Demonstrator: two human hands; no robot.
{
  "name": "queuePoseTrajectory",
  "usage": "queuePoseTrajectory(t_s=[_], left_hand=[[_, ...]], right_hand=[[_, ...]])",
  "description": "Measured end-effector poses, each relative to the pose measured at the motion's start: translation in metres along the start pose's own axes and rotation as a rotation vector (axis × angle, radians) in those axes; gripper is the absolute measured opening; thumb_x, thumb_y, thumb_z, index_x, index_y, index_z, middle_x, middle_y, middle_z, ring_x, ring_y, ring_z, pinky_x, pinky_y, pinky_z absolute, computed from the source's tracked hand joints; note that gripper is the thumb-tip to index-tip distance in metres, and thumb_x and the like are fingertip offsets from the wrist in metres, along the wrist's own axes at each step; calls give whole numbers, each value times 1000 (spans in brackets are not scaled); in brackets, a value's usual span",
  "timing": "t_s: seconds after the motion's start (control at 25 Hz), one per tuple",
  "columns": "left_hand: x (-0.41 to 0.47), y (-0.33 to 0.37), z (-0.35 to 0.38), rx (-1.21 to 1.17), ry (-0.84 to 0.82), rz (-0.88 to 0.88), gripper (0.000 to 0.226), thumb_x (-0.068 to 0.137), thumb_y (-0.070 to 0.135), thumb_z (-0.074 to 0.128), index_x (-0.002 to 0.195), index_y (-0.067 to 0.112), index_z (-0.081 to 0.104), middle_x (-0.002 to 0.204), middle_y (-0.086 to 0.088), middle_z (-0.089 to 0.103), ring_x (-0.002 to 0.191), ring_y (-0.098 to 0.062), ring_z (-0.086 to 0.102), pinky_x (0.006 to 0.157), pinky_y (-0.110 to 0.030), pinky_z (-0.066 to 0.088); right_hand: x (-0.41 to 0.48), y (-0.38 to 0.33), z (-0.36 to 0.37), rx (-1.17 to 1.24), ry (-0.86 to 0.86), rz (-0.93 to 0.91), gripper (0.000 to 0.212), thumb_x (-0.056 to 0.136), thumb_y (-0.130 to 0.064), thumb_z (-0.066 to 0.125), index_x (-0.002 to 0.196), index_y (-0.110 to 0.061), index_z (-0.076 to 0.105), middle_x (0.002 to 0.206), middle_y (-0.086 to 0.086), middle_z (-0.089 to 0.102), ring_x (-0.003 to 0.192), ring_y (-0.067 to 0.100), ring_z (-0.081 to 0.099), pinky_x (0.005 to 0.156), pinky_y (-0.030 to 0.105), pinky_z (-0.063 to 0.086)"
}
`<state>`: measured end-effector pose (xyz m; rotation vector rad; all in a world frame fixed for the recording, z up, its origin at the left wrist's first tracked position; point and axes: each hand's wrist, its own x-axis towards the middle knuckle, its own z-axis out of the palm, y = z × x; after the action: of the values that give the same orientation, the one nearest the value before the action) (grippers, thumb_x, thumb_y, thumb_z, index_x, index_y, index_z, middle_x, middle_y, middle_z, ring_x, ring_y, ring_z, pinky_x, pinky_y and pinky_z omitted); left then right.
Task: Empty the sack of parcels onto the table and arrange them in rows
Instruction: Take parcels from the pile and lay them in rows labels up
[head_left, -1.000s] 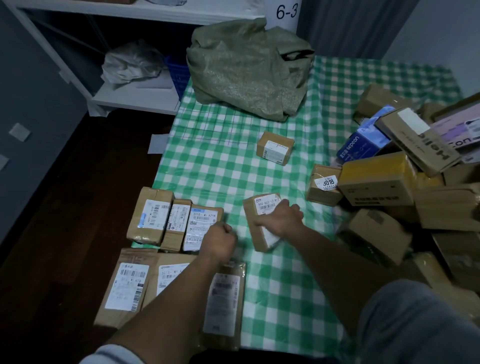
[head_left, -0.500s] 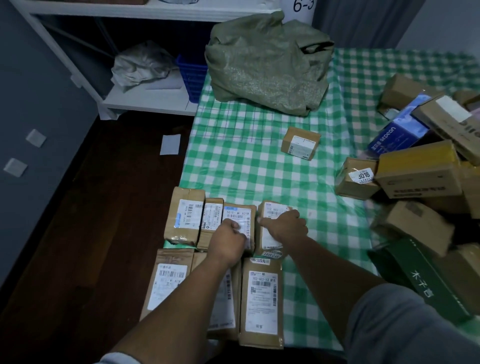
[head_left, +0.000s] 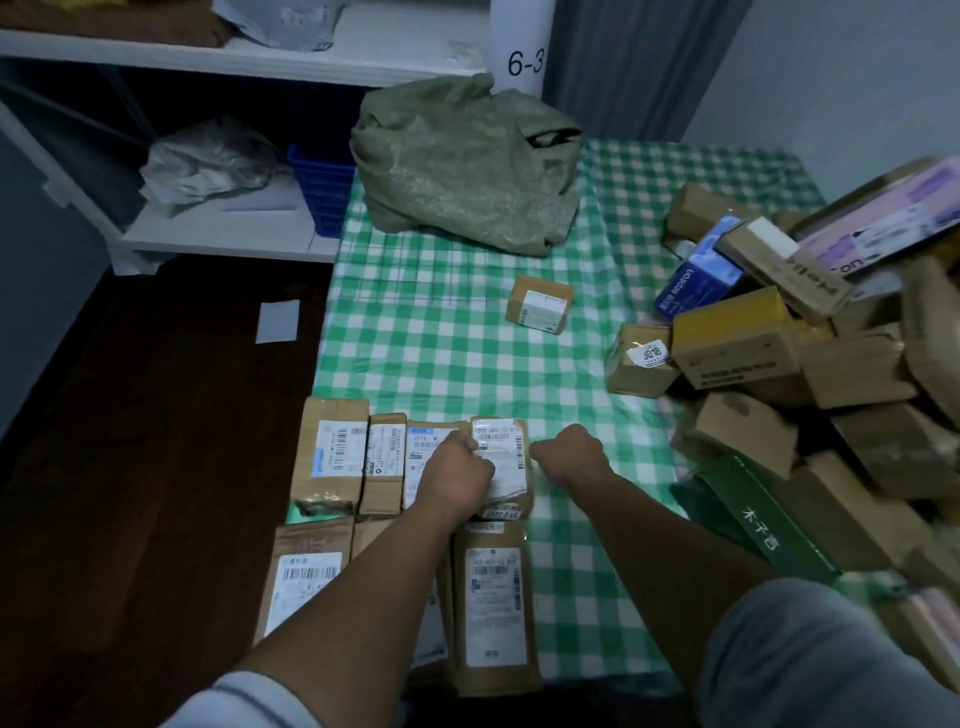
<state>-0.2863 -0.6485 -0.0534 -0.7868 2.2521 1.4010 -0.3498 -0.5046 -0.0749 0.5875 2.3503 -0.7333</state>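
The green woven sack (head_left: 467, 171) lies slumped at the far end of the green-checked table (head_left: 441, 353). Near the front left edge, flat brown parcels lie in two rows, labels up. The newest parcel (head_left: 501, 452) ends the back row on the right. My left hand (head_left: 457, 478) is a fist resting on the parcels at this parcel's left edge. My right hand (head_left: 569, 454), fingers curled, touches its right edge and holds nothing. A front-row parcel (head_left: 493, 597) lies just below. One small box (head_left: 540, 309) sits alone mid-table.
A jumbled heap of cardboard boxes (head_left: 779, 364) fills the table's right side, with a long green box (head_left: 758, 525) at its near edge. A white shelf (head_left: 218, 239) holding a blue basket (head_left: 322, 192) stands at the back left. Dark floor lies to the left.
My right hand slid the parcel leftward into the back row, then came off its top to its right edge. My left hand moved up against the parcel's left side.
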Motion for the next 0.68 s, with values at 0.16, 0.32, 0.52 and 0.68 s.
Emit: queuePoseTrajectory(t_s=[0.16,0.32,0.52,0.68], left_hand=[[-13,36,30,-5,-51,66,36,91,8,54,126,10,48,90,-6,56,81,-25,56,69,-31,43],[-22,58,62,-27,-89,86,44,87,8,54,129,7,45,99,-22,62,75,-24,51,62,-30,40],[-36,73,111,-9,-104,49,51,88,12,56,137,9,42,112,-22,65,98,-39,65,65,-36,46],[-51,87,158,21,-99,30,50,89,14,55,136,8,43,118,-23,65,100,-38,65,71,-37,50]], right_hand=[[2,31,-48,-41,101,32,56,76,-37,62,125,-10,56,132,19,55,117,38,56,96,39,51],[11,65,-95,-97,178,30,60,79,-36,63,131,-9,52,137,20,52,122,38,53,98,38,49],[27,139,-126,-175,133,108,77,77,-47,67,141,-9,47,141,20,48,127,37,49,105,37,44],[36,189,-156,-310,158,81,70,89,-37,66,142,0,39,139,23,47,127,38,48,102,41,44]])
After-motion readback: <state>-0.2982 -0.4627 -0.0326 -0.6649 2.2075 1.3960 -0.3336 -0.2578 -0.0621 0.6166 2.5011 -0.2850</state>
